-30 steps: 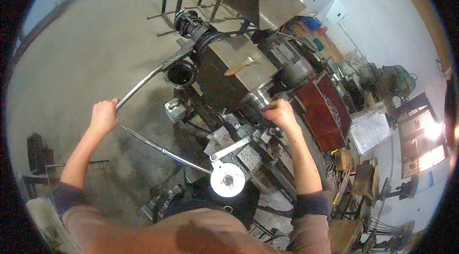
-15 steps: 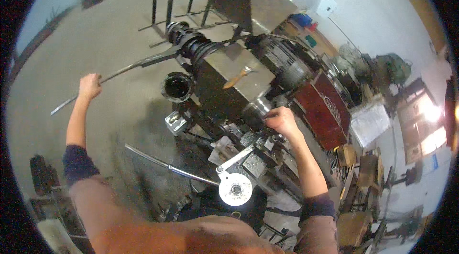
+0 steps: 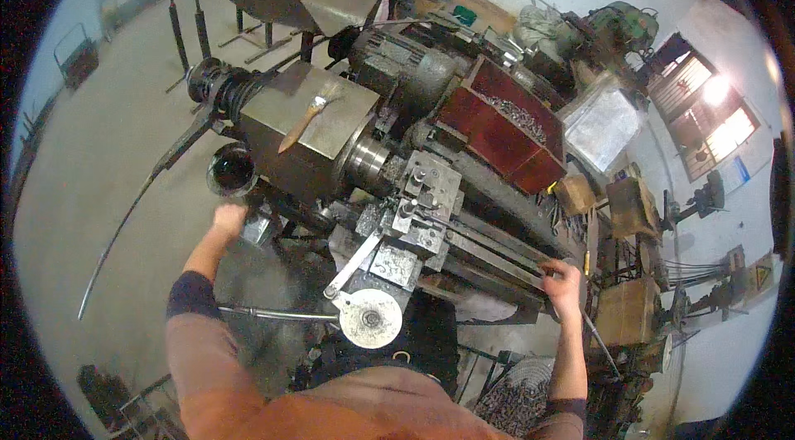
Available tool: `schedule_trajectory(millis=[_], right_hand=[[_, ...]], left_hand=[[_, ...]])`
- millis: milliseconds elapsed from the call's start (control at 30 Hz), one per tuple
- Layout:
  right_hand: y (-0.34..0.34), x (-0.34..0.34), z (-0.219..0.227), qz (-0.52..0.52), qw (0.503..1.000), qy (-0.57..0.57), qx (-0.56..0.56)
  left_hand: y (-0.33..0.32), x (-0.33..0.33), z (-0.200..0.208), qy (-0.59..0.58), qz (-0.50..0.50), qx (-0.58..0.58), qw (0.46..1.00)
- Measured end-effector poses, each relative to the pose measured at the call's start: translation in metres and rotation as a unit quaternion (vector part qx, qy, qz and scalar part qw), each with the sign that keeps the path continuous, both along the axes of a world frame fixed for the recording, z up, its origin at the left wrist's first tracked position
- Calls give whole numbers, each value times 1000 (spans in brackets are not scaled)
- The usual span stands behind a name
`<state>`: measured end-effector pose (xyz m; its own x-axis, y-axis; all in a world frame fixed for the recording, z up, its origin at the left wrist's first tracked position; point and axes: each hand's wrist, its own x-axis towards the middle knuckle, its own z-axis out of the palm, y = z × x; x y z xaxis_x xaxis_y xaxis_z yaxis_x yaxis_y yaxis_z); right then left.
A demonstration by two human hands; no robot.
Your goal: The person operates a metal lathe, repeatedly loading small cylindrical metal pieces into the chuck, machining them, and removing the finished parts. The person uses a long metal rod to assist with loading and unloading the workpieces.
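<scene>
My left hand point(image 3: 230, 218) is beside a small silvery box point(image 3: 257, 229) on the near side of a lathe, below a dark round opening point(image 3: 232, 171). Its fingers are blurred and turned away. On the right, over the end of the lathe bed point(image 3: 505, 256), my right hand point(image 3: 564, 287) has its fingers curled; what they hold, if anything, is hidden. A thin metal rod point(image 3: 602, 346) runs down and right from near that wrist. The long bent lever point(image 3: 132, 216) at far left is free of my hands. The bare chuck end point(image 3: 367, 160) faces the tool post point(image 3: 428, 188).
A wooden-handled brush point(image 3: 301, 124) lies on the headstock point(image 3: 273, 113). Behind the bed stands a red tray point(image 3: 497, 137) of metal chips. Close to my body are a white handwheel point(image 3: 370, 318) and a straight bar point(image 3: 277, 313). Cardboard boxes point(image 3: 627, 311) stand at right.
My left hand has let go of the long lever, which now hangs lower, and moved to the silvery box. My right hand has left the chuck for the right end of the bed. The view has shifted.
</scene>
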<state>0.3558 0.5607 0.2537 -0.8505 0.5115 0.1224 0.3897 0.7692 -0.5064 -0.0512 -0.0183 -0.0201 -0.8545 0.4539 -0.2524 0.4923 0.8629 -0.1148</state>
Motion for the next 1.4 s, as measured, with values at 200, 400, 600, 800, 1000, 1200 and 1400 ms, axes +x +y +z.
schedule_trajectory(millis=[200, 400, 600, 800, 1000, 1200, 1400], right_hand=[[63, 96, -10, -214, 975, -30, 40], [180, 240, -81, -329, 901, -218, 181], [255, 314, -157, -260, 893, -278, 239], [249, 335, -183, -362, 843, -302, 258], [123, 332, -175, -486, 810, -246, 218], [79, 307, -158, -472, 849, -217, 98], [60, 288, -150, -498, 839, -191, 113]], left_hand=[[1, 27, 44, 4, 68, 51, 996], [-56, 103, 121, 8, 177, 181, 967], [-79, 190, 133, -61, 392, 389, 832], [-76, 199, 119, 13, 414, 476, 776], [-75, 184, 100, 29, 458, 535, 709], [-69, 177, 110, 60, 459, 537, 705], [-59, 165, 113, 96, 438, 566, 691]])
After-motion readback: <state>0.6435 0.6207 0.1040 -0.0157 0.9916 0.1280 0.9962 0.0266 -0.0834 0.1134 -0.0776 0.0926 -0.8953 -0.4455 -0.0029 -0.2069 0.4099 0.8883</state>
